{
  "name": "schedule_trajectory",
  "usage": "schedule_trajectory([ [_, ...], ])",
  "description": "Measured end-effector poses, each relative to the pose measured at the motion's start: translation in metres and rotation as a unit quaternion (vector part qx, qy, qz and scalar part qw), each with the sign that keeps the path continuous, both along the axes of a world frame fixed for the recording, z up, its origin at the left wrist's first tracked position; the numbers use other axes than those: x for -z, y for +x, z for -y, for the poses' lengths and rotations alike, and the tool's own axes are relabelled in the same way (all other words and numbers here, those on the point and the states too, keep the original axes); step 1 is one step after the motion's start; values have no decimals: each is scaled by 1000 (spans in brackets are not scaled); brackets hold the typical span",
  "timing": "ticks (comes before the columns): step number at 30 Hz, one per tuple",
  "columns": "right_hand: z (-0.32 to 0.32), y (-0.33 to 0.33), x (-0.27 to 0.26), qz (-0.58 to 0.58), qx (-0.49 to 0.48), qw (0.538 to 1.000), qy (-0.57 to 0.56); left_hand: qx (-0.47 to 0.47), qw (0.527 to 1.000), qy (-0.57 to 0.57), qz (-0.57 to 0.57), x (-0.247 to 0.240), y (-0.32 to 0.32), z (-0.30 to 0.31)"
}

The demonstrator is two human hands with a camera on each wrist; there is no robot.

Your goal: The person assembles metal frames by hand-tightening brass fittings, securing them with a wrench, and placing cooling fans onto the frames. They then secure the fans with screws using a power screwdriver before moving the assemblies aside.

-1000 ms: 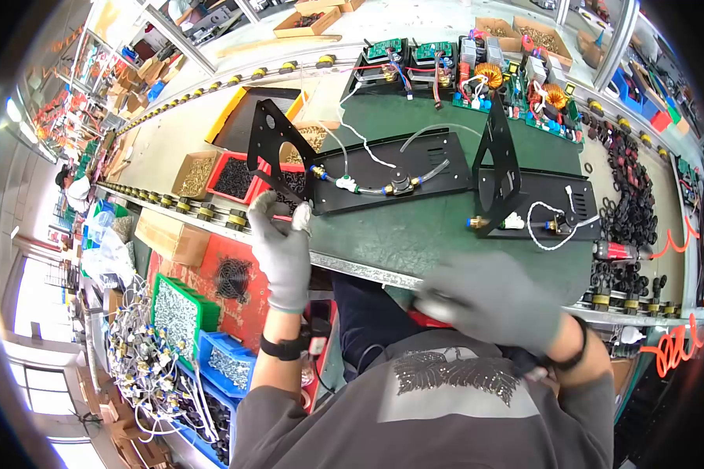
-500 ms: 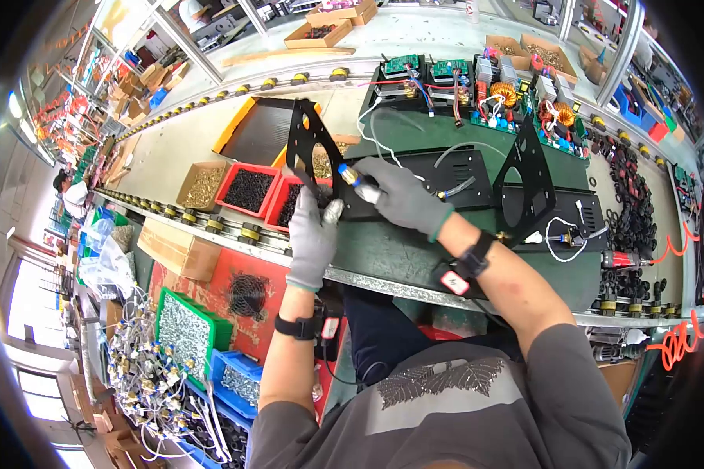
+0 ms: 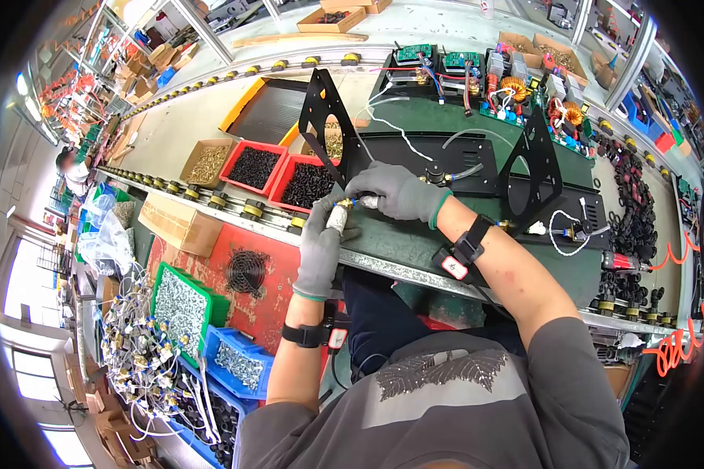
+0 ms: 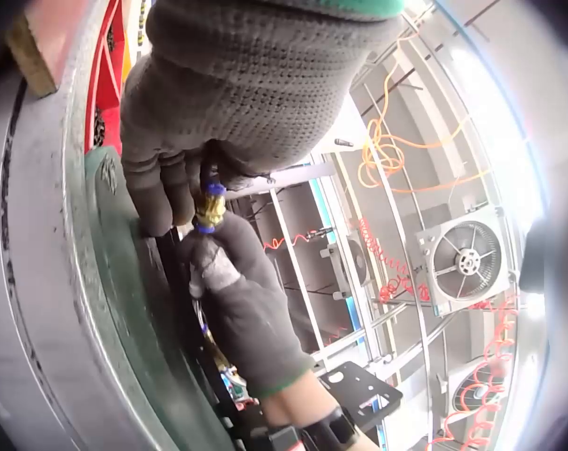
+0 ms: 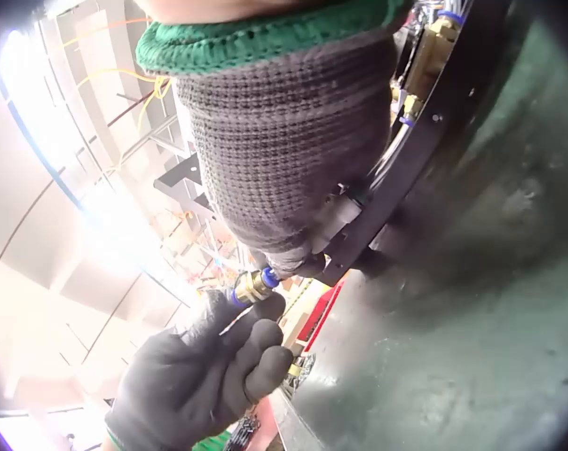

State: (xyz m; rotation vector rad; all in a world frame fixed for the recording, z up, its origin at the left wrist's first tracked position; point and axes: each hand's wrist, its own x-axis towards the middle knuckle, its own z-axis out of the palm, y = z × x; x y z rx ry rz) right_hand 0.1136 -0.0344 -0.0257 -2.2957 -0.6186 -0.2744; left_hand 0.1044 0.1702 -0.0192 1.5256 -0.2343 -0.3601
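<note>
Both gloved hands meet at a small brass fitting with blue ends [image 3: 346,203], near the table's front edge. The left hand [image 3: 321,246] pinches one end between thumb and fingers. At the opposite end are the curled fingers of the right hand [image 3: 403,191], which grip it. In the left wrist view, the fitting [image 4: 211,209] lies between the left hand [image 4: 246,85] and right hand [image 4: 256,319]. The right wrist view also shows the fitting [image 5: 253,286] bridging both hands. Just behind them, an upright black bracket [image 3: 314,113] rises from a black plate [image 3: 477,148] carrying tubing.
Red bins of black parts [image 3: 252,166] stand left of the bracket. A second black bracket [image 3: 533,176] is on the right, beside a loop of white wire [image 3: 559,246]. Circuit boards [image 3: 461,61] sit at the back of the green mat [image 3: 414,242].
The right hand, low and blurred a second ago, came up to the bracket with the fitting and then lowered toward the left hand. The left hand moved rightward and now pinches the fitting.
</note>
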Motion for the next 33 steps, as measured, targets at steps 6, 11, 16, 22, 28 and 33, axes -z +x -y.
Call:
schedule_trajectory([
  [6, 1, 5, 1, 8, 8, 1000, 9, 2, 988, 131, -87, -22, -6, -15],
  [11, -2, 5, 4, -7, 7, 1000, -2, -151, 987, -55, -17, -6, -9, -12],
  [16, -2, 8, 14, 26, -1, 1000, 14, -122, 978, -136, -97, -6, -9, -6],
  [22, 0, 9, 8, 15, -11, 1000, 10, -88, 984, -121, -101, -11, -7, -14],
  [28, 3, 13, 3, -14, -14, 1000, -3, -99, 985, -106, -97, -11, -7, -8],
  [33, 4, 12, 1, -29, -21, 999, -11, -51, 988, -94, -112, 5, 9, -25],
])
